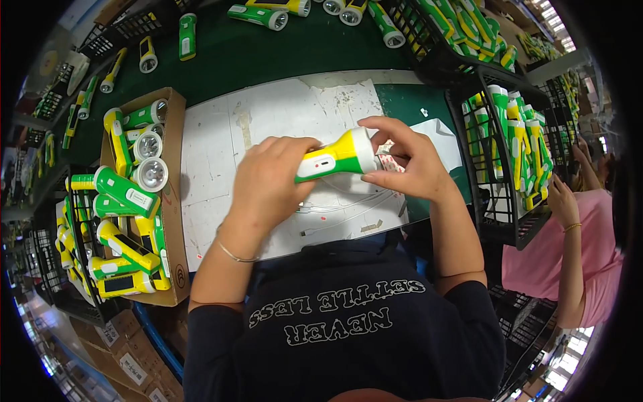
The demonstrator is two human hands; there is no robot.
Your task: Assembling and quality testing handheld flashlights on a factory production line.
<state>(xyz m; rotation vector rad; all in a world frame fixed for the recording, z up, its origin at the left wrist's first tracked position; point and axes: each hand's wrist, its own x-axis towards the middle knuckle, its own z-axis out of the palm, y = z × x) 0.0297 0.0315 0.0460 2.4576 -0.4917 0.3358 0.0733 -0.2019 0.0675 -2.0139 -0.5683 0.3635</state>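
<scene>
So we're holding a yellow-and-green flashlight (pixel 329 157): left hand (pixel 269 177) is closing around its body, right hand (pixel 423 163) is pinching its white head, thumb and index spreading wide. White cable (pixel 307 232) is lying below our grip, cardboard box (pixel 177 208) sitting left.

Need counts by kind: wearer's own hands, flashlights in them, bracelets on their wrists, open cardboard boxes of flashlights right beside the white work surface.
Hands: 2 (left hand, right hand)
Held flashlight: 1, green, yellow and white
Bracelet: 1, left wrist
Open cardboard box: 1, left side
Total: 5
</scene>
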